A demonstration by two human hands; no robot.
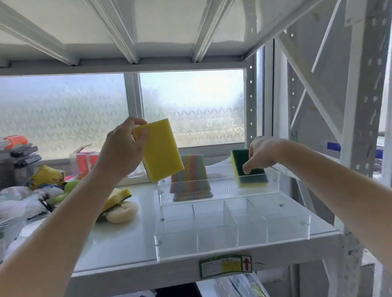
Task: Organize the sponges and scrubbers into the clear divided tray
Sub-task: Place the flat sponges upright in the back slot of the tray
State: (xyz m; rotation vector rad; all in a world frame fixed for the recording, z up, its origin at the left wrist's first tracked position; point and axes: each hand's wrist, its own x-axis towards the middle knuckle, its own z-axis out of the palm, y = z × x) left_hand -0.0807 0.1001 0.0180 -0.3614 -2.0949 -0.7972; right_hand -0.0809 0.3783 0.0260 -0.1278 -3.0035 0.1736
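Left hand (124, 150) raised, gripping yellow sponge (161, 151).

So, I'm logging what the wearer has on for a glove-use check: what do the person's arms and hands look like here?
Both arms are bare from the frame's lower edge up to the hands, with no sleeves showing. The left hand and right hand wear no gloves. No watch, bracelet or ring is visible on either wrist or on the fingers that show. No markings or bandages can be seen.
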